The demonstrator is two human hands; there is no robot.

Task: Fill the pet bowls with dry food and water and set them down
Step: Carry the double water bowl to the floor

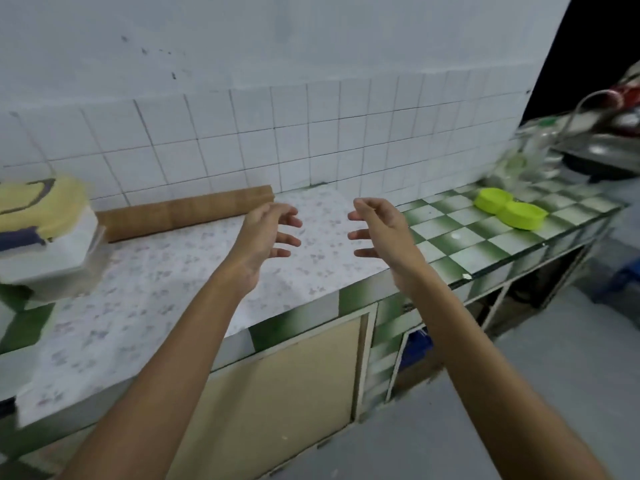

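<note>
A lime-green double pet bowl [509, 209] lies on the green-and-white checkered counter [450, 244] at the far right. Both my arms stretch out over the counter's middle. My left hand [266, 233] and my right hand [381, 230] hover facing each other above a white flowered cloth [166, 271], fingers spread and loosely bent, holding nothing. The bowl is well to the right of my right hand. The inside of the bowl is not visible from here.
A brown wooden block [183, 211] lies against the tiled wall. A white container with a yellow cloth on top [45, 233] stands at the left. A clear glass jug [526, 157] and dark cookware [602, 157] sit beyond the bowl. Cabinet doors are below the counter.
</note>
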